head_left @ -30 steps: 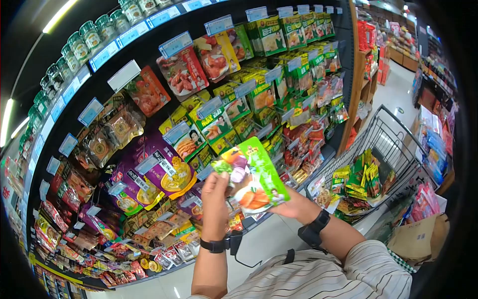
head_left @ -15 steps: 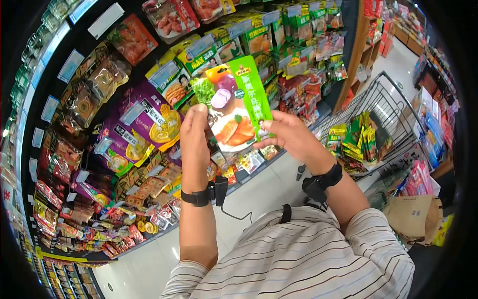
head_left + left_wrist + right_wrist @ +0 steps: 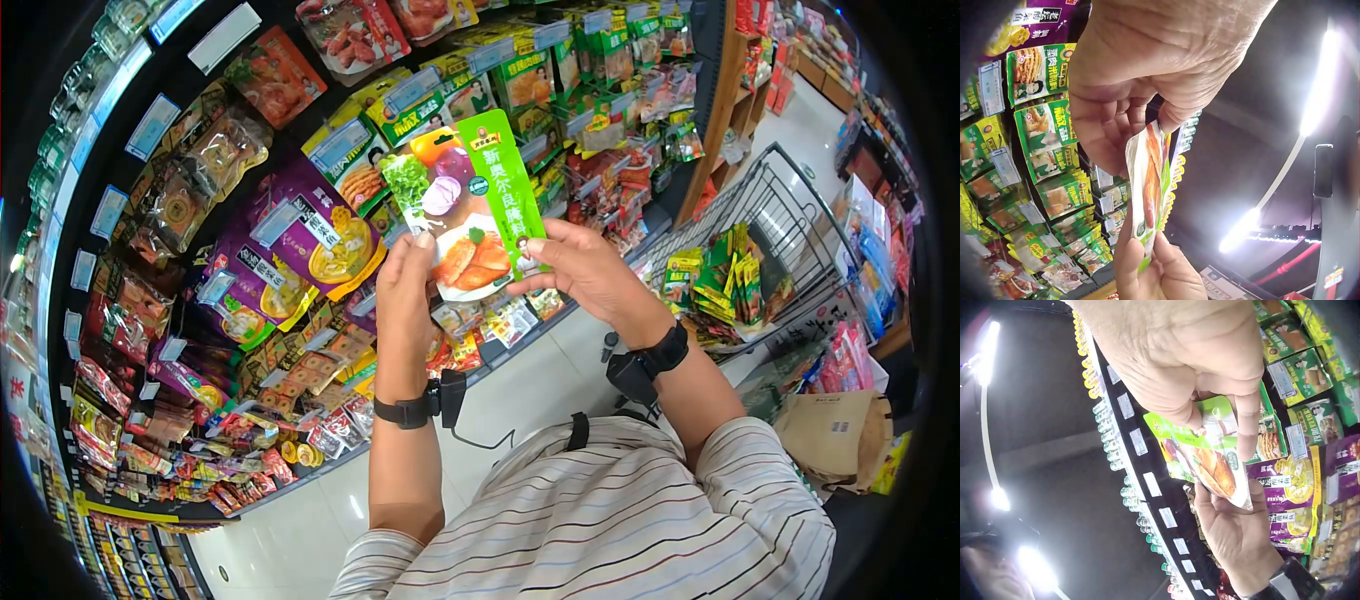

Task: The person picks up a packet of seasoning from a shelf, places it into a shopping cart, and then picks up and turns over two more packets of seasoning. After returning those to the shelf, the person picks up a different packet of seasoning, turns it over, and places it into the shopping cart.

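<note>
A green and white seasoning packet (image 3: 465, 205), printed with vegetables and orange meat pieces, is held upright in front of the person. The left hand (image 3: 403, 285) pinches its lower left edge between thumb and fingers. On the opposite side the right hand (image 3: 585, 270) grips the lower right edge, thumb on the printed front. In the left wrist view the packet (image 3: 1149, 181) appears almost edge-on between both hands. The right wrist view shows the packet's front (image 3: 1213, 465) at a slant, with the right thumb and fingers around its green end.
Shelves of hanging packets stand ahead, including purple soup packets (image 3: 335, 245) and green-yellow packets (image 3: 525, 75). At the right is a wire shopping cart (image 3: 800, 215) holding several green and yellow packets (image 3: 735, 280). A brown paper bag (image 3: 830, 435) sits beside it, lower right.
The packet has come closer to the body and turned its printed front toward the head camera. The right thumb has come onto its front. In the last half second little has moved.
</note>
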`<state>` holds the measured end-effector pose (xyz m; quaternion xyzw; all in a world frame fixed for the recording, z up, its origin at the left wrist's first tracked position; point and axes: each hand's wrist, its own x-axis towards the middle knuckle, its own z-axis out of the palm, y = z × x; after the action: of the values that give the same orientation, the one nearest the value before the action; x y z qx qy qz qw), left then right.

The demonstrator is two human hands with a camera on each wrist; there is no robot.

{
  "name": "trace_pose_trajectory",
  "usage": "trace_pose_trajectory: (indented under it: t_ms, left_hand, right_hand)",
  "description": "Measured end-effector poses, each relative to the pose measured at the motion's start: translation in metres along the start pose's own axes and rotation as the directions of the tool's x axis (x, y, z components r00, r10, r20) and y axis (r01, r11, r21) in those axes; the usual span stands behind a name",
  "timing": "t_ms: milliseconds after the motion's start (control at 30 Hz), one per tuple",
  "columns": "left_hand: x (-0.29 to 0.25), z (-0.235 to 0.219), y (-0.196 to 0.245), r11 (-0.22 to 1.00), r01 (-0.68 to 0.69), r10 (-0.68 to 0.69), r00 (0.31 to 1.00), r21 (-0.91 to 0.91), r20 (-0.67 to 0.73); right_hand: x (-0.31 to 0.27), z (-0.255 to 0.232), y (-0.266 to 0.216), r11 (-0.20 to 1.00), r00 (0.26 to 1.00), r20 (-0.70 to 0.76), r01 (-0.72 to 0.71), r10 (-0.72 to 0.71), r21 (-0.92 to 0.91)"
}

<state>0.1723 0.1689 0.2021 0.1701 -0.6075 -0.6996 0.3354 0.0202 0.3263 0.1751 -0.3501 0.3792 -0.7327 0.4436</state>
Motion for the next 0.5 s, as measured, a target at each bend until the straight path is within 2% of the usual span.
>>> trace_pose_trajectory:
  t_ms: [133, 333, 500]
  left_hand:
    - [-0.006, -0.007, -0.001, 1.000, 0.007, -0.008, 0.999, 0.019, 0.032]
    - [-0.015, -0.006, -0.001, 0.994, 0.005, 0.000, 0.999, -0.105, 0.051]
    - [-0.020, -0.022, -0.007, 1.000, -0.004, 0.003, 0.998, 0.021, 0.064]
  right_hand:
    - [0.002, 0.004, 0.002, 1.000, 1.000, 0.008, -0.010, 0.010, 0.001]
    - [0.004, 0.010, 0.002, 0.998, 0.999, 0.020, -0.044, 0.043, 0.048]
    - [0.011, 0.016, 0.008, 0.999, 0.999, 0.034, -0.016, 0.014, 0.045]
